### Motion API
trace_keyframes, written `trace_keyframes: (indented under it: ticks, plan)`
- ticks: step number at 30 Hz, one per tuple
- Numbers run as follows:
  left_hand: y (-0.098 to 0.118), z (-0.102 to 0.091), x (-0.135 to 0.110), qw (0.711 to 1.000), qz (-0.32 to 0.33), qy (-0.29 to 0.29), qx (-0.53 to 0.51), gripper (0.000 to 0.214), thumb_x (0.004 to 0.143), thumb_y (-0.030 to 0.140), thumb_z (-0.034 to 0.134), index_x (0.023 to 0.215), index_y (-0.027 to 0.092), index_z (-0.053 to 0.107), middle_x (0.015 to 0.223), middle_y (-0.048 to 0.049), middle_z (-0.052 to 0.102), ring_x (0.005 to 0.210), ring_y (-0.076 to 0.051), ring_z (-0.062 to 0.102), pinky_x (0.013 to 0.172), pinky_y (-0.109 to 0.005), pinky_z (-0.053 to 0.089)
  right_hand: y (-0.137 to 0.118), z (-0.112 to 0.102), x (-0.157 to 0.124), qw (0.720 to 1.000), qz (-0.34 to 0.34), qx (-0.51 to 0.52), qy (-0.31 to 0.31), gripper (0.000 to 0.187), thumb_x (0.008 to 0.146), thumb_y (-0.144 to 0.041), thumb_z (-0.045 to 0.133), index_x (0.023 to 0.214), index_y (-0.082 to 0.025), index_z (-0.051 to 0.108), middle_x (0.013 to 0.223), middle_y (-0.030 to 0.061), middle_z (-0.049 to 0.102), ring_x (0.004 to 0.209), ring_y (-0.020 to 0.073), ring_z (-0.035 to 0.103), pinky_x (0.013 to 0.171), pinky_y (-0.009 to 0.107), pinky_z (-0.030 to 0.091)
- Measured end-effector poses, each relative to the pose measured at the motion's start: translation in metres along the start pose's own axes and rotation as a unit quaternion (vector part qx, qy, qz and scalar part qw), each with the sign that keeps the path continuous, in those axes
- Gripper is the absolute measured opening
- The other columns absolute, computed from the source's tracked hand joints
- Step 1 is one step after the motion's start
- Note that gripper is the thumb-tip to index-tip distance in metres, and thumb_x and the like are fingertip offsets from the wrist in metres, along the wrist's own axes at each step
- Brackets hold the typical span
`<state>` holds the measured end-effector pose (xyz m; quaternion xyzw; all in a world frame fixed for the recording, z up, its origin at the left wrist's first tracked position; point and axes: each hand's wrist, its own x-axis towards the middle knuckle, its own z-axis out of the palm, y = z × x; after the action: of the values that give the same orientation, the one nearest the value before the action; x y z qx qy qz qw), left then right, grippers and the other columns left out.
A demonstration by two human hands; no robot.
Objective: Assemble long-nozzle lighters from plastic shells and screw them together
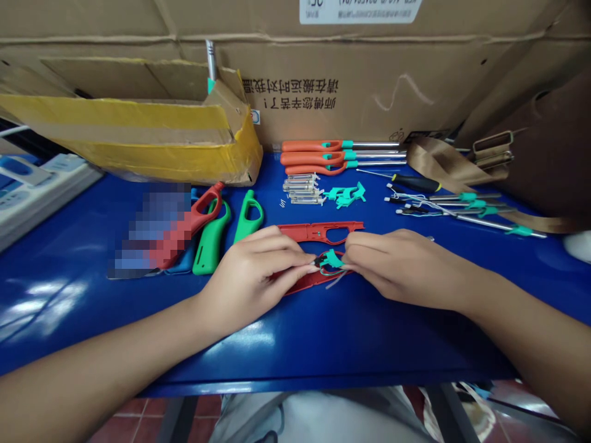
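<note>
My left hand point(263, 267) has its thumb and index finger closed on a small black part point(318, 261). That part sits against a teal plastic trigger point(332, 259). From the other side, my right hand point(392, 261) pinches near the right end of the trigger, partly hiding it. Under both hands lies a red lighter casing half point(307, 282), with a thin wire or tube point(335, 282) sticking out over its edge. Just behind it rests the matching red casing half point(302, 232), with its inner side up. What exactly my right fingertips hold is hidden.
Green lighter casings point(207, 246) and a red one point(184, 231) lie left. Behind are clear fuel tanks point(302, 189), teal triggers point(346, 194) and orange lighters point(311, 158). Metal tubes with wires point(489, 223) and a screwdriver point(418, 183) lie right. A taped cardboard box point(184, 157) stands back left.
</note>
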<state>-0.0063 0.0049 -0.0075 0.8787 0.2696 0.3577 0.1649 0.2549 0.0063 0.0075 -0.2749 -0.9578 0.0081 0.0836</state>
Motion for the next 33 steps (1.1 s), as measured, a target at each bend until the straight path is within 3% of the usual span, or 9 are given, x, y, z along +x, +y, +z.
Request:
trace_keyframes:
  ticks: [8,18,24,33]
  plan:
    - [0.0009,0.0001,-0.0008,1.000,0.000,0.025,0.014,0.007,0.094,0.017,0.070,0.097,0.019,0.076,0.090,-0.0037,0.078,0.077,-0.015,0.067,0.072,-0.031,0.053,-0.0012,-0.0014,0.0006,1.000,-0.026,0.011,0.007,0.025,0.100,-0.009,0.039,0.086,-0.019,0.057,0.078,0.0006,0.058,0.061,0.0137,0.046,0.055,0.029,0.029]
    - [-0.0001,0.0013,-0.0006,1.000,-0.004,0.028,0.001,0.005,0.091,0.017,0.074,0.095,0.019,0.076,0.088,-0.0025,0.078,0.075,-0.015,0.066,0.072,-0.031,0.053,-0.0012,0.0013,-0.0004,1.000,-0.011,0.009,0.026,0.024,0.105,-0.018,0.040,0.087,-0.019,0.057,0.079,0.0004,0.059,0.062,0.0134,0.048,0.054,0.030,0.028]
    - [-0.0023,0.0008,-0.0011,1.000,-0.012,0.015,-0.005,0.007,0.091,0.017,0.074,0.096,0.019,0.078,0.090,-0.0026,0.079,0.077,-0.015,0.067,0.074,-0.031,0.053,0.0001,0.0006,-0.0002,0.999,-0.023,0.007,0.027,0.025,0.103,-0.014,0.040,0.088,-0.018,0.059,0.079,0.0004,0.058,0.063,0.0136,0.047,0.055,0.030,0.029]
    - [-0.0057,0.0045,-0.0070,0.998,-0.003,-0.040,0.037,0.012,0.095,0.021,0.069,0.104,0.018,0.077,0.101,-0.0022,0.079,0.081,-0.015,0.064,0.076,-0.032,0.051,-0.0016,-0.0023,-0.0027,1.000,-0.007,0.010,0.017,0.023,0.106,-0.025,0.044,0.087,-0.019,0.057,0.079,-0.0012,0.057,0.063,0.0136,0.047,0.057,0.029,0.033]
